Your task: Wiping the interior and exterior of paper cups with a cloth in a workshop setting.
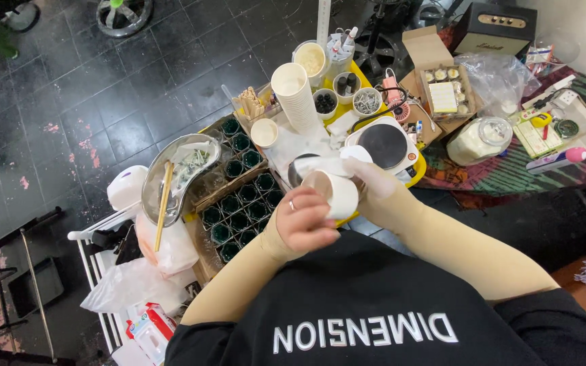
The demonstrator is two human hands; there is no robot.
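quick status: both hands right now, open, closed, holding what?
Left hand: closed on the white paper cup, tilted on its side.
Right hand: grip mostly hidden behind the cup and a white cloth; cannot be told.

Open brown cardboard box (440, 81) at the table's far side; red-white carton (149, 327) lower left.

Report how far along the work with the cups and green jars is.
Done: green jars stand in rows in their box, contents unclear. In hand: the left hand and right hand hold one white paper cup, the right with a white cloth. Left: a tall stack of paper cups waits on the tray.
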